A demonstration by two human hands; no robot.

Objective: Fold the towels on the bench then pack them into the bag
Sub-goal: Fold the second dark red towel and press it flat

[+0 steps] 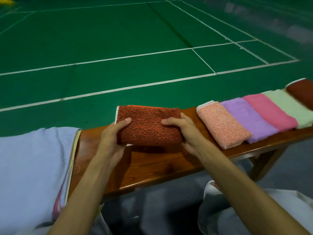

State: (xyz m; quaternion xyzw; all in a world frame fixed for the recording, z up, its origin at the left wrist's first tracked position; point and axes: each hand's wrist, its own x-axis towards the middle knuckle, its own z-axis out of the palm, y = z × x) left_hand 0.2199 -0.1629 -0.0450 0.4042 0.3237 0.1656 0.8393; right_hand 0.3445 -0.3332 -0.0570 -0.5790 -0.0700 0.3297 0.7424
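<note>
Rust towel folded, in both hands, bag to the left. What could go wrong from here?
1. The left hand and right hand grip the rust towel by its ends above the bench; releasing one may let the fold open.
2. The pale blue bag lies flat, no open mouth visible, so packing may need a free hand.

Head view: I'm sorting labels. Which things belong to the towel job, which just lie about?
Job: folded rust-red terry towel, left hand, right hand, row of five coloured towels, wooden bench, pale blue cloth bag (probably).
Lying about: yellow object, green court floor.
</note>
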